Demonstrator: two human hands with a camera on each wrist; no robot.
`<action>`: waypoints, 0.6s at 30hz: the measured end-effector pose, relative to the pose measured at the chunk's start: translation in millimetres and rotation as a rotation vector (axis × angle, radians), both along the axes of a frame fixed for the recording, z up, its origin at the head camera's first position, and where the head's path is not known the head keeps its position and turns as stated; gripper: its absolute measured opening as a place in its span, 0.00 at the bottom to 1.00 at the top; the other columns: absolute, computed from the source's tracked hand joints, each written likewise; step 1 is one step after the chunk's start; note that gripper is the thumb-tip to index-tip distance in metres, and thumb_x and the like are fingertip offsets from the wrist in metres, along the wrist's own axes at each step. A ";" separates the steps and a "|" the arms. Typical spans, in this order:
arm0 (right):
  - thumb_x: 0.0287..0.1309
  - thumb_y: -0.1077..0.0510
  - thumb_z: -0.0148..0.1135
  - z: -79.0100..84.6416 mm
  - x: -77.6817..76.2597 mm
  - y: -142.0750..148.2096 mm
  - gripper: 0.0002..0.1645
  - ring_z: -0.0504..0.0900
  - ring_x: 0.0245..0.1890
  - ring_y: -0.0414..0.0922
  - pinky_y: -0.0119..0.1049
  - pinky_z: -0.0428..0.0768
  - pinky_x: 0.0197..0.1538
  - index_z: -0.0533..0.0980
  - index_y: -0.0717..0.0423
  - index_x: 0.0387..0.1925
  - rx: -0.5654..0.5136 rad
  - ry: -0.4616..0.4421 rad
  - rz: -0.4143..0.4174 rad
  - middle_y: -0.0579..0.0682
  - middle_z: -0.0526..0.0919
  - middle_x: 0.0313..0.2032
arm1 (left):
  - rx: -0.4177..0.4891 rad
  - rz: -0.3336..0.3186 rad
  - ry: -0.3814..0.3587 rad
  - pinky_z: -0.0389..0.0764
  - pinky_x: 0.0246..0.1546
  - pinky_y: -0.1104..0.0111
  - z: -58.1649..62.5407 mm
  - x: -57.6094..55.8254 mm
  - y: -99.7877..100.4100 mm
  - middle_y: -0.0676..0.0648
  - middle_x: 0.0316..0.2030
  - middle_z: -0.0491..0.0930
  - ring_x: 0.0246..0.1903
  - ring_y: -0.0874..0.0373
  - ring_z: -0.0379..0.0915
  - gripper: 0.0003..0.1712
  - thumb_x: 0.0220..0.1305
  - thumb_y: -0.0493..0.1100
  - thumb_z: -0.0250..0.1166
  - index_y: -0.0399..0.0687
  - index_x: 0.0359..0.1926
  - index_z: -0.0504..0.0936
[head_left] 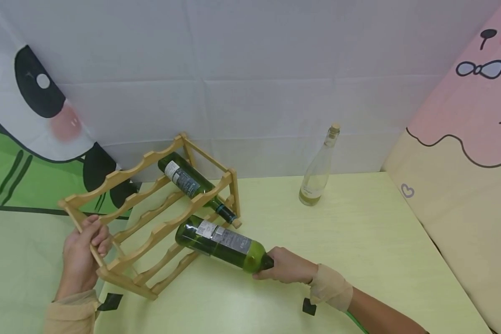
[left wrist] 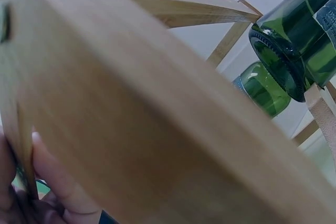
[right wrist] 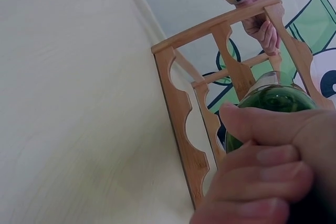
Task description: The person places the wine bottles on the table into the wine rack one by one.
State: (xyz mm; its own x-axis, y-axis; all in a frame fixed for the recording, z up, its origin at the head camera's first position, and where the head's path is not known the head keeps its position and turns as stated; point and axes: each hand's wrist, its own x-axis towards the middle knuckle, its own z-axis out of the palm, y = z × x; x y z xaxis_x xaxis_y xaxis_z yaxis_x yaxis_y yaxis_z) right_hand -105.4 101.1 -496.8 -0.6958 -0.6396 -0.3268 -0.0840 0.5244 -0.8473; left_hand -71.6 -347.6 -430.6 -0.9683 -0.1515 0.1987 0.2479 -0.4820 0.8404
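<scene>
One green wine bottle, dark at the neck, with a white and grey label: gripped by the neck in my right hand, thumb and fingers closed round it. Position: slanting, its base end toward the front of the rack; whether the base touches the wood I cannot tell.

One wooden rack, three tiers, rails cut with shallow scallops. My left hand grips the bar at its left end, fingers curled round the wood.

One second green bottle, similarly labelled, lying in the rack's top tier toward the far end; its neck points to the front, with a cork in the mouth.

One clear bottle, corked, standing upright on the table, well apart from the rack and near the back edge; a label low on its body.

One pale yellow-green table, beneath all of these.

Two beige wrist bands, one on my right wrist, one on my left.

One white cloth backdrop, creased, behind the table; cartoon figures printed at either side, the right-hand one pink.
</scene>
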 end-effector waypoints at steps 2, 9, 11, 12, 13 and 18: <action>0.55 0.45 0.71 -0.5 0.3 -0.5 0.16 0.65 0.13 0.35 0.27 0.65 0.17 0.80 0.53 0.30 -0.006 -0.021 -0.005 0.40 0.70 0.16 | 0.001 -0.001 0.000 0.66 0.13 0.76 0.0 -0.1 0.0 0.50 0.18 0.64 0.14 0.62 0.61 0.05 0.80 0.32 0.38 0.37 0.52 0.53; 0.57 0.46 0.70 -2.1 3.8 -2.4 0.16 0.59 0.10 0.34 0.27 0.61 0.13 0.78 0.54 0.25 -0.064 -0.127 -0.010 0.40 0.64 0.13 | 0.023 -0.006 -0.001 0.66 0.13 0.76 0.7 0.2 0.4 0.50 0.18 0.64 0.14 0.62 0.61 0.05 0.80 0.32 0.38 0.37 0.52 0.54; 0.57 0.46 0.69 -1.5 4.9 -2.9 0.17 0.58 0.09 0.34 0.28 0.60 0.13 0.78 0.54 0.25 -0.077 -0.147 -0.004 0.40 0.64 0.12 | 0.024 -0.007 -0.002 0.66 0.13 0.76 0.9 0.5 0.7 0.50 0.18 0.64 0.14 0.62 0.61 0.05 0.80 0.33 0.38 0.37 0.52 0.54; 0.58 0.46 0.69 -1.1 5.4 -3.1 0.17 0.58 0.09 0.34 0.28 0.59 0.13 0.77 0.55 0.26 -0.082 -0.159 0.000 0.40 0.63 0.12 | 0.025 -0.008 -0.002 0.66 0.13 0.76 0.9 0.5 0.8 0.50 0.18 0.64 0.14 0.62 0.61 0.05 0.80 0.33 0.38 0.37 0.52 0.54; 0.58 0.46 0.68 -0.6 5.8 -3.4 0.17 0.57 0.09 0.34 0.28 0.59 0.13 0.77 0.55 0.27 -0.087 -0.171 0.005 0.41 0.63 0.12 | 0.024 -0.007 -0.002 0.66 0.13 0.76 1.0 0.4 0.8 0.50 0.18 0.64 0.14 0.61 0.61 0.05 0.80 0.32 0.38 0.37 0.52 0.54; 0.60 0.47 0.67 -1.1 7.4 -5.3 0.16 0.57 0.08 0.35 0.29 0.58 0.12 0.76 0.54 0.27 -0.118 -0.209 0.032 0.41 0.63 0.11 | 0.017 -0.009 0.000 0.66 0.13 0.76 1.3 0.3 1.3 0.50 0.18 0.64 0.14 0.61 0.61 0.05 0.80 0.32 0.38 0.37 0.52 0.54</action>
